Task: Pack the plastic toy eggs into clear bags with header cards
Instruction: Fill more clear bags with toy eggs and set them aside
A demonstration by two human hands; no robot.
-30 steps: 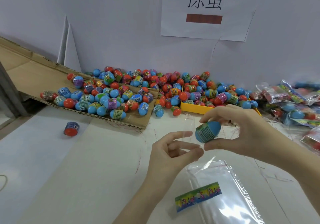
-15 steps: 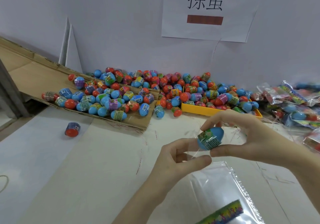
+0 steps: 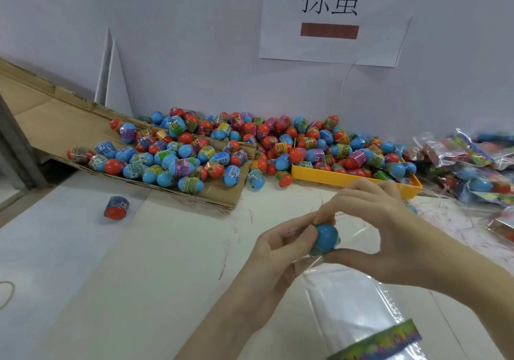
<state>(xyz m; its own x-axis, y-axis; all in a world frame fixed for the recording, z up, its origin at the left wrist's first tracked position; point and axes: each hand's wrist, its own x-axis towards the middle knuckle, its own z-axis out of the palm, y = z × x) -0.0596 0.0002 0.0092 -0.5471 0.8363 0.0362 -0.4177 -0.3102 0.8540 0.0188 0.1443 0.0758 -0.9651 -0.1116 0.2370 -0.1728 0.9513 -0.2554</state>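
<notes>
Right hand [image 3: 372, 229] has tipped the egg [image 3: 326, 237] nose-down, pinched, at the bag [image 3: 350, 298] mouth; left hand [image 3: 281, 251] pinches it open — insertion starting.

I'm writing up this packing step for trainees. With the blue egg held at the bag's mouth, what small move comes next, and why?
Probably push the blue egg down into the clear bag. The right hand grips the egg at the bag's mouth, the left hand pinches the opening beside it, and the bag looks empty.

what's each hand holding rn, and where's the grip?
Right hand pinches the blue plastic toy egg, grip across its banded middle. Left hand pinches the mouth of the clear plastic bag.
</notes>
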